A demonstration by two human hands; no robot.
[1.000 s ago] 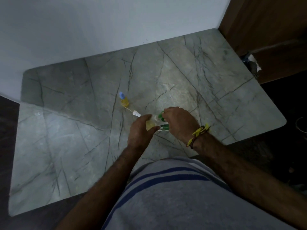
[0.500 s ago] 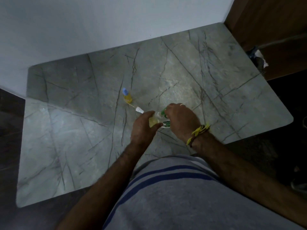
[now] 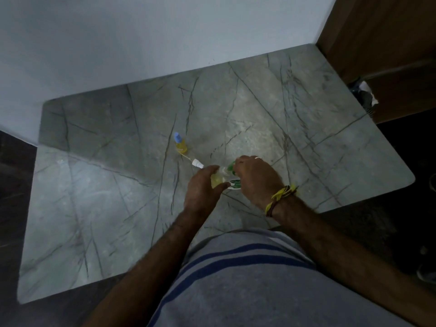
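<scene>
While your left hand (image 3: 203,192) wraps round the clear bottle (image 3: 220,179) from the left, fingers curled over its far side and thumb across the near side, your right hand (image 3: 254,178) closes over the green top (image 3: 230,166) at the bottle's upper end. Both hands grip, and they nearly touch. The bottle sits between them, low over the near middle of the worktop (image 3: 94,197); your hands hide its base, so you cannot tell whether it rests on the stone or is lifted just off it. Through the clear wall you can see a pale yellow liquid in the part by your left thumb (how full the bottle is cannot be read). A white label with green print shows just under your right hand.

Beyond your left hand, a small yellow bottle (image 3: 180,145) stands upright on the worktop with a pale blue cap on it, and its body looks filled with yellow liquid. Between that bottle and your left fingers lies a white spray nozzle (image 3: 197,164), on its side, off any bottle. A thin tube runs from it toward the foot of the small bottle. The nozzle lies just beside your left fingertips and apart from the clear bottle.

Your right wrist carries a yellow and dark wristband (image 3: 280,197), and a ring (image 3: 258,158) shows on a finger of that hand.
</scene>
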